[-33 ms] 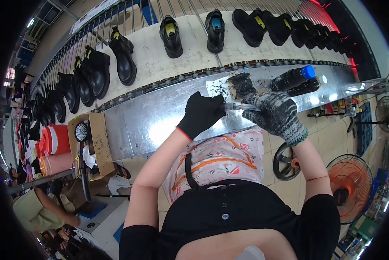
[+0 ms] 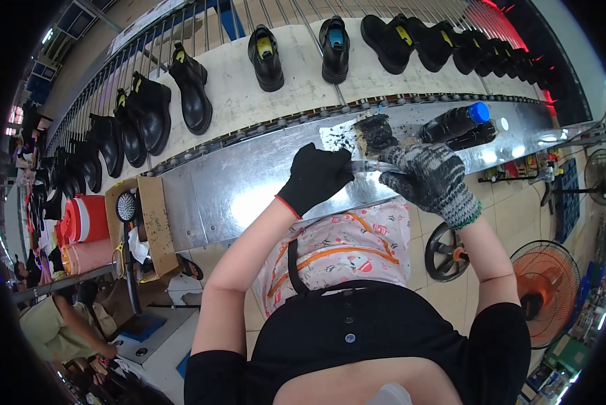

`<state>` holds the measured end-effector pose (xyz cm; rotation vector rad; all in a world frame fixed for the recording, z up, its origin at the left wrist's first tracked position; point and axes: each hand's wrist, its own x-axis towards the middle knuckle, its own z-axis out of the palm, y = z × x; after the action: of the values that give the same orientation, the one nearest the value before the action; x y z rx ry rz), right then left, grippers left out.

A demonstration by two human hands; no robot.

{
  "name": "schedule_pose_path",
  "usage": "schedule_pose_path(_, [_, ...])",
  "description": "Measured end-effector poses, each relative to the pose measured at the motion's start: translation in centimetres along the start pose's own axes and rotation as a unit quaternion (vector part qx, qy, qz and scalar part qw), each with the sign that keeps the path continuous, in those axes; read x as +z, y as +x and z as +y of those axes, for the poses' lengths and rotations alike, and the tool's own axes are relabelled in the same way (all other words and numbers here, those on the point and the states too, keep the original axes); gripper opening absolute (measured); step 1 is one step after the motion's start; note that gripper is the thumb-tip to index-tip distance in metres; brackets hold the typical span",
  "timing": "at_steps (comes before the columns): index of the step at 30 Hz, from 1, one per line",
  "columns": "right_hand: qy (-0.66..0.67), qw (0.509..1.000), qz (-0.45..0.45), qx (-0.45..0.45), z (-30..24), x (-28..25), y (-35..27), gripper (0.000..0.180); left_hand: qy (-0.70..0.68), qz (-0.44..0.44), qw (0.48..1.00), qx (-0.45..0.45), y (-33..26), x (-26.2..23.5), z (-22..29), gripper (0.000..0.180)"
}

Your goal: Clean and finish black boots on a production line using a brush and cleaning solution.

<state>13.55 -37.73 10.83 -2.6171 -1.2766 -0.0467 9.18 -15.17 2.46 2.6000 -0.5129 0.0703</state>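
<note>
My left hand (image 2: 316,177), in a black glove, and my right hand (image 2: 430,179), in a grey knit glove, meet over the steel bench (image 2: 235,192). Both are closed on a thin shiny tool (image 2: 366,166) that spans the gap between them; what kind of tool it is I cannot make out. Just beyond the hands sits a dirty black lump, like a sponge or small pot (image 2: 375,133), on a smeared white sheet (image 2: 337,137). A black bottle with a blue cap (image 2: 455,121) lies on its side to the right of it.
Behind the bench a pale conveyor (image 2: 296,84) carries a row of black boots, among them one at the left (image 2: 191,88) and one at the centre (image 2: 335,48). An open cardboard box (image 2: 148,216) stands left, floor fans (image 2: 542,283) right. Another person (image 2: 60,324) works at lower left.
</note>
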Motion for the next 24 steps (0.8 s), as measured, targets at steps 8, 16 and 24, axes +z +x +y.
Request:
schedule_pose_path(8, [-0.211, 0.968, 0.061, -0.118, 0.2, -3.2, -2.3, 0.016, -0.075, -0.068, 0.991, 0.086, 3.5, -0.3, 3.1, 0.019])
schedule_pose_path(16, [-0.027, 0.995, 0.095, -0.008, -0.1, -4.6, -4.6, 0.019, -0.026, -0.119, 0.981, 0.149, 6.3, -1.3, 5.4, 0.015])
schedule_pose_path(24, [0.378, 0.883, -0.026, 0.276, 2.4, 3.1, -6.0, 0.019, 0.115, -0.067, 0.972, 0.195, 8.2, 2.5, 3.8, 0.024])
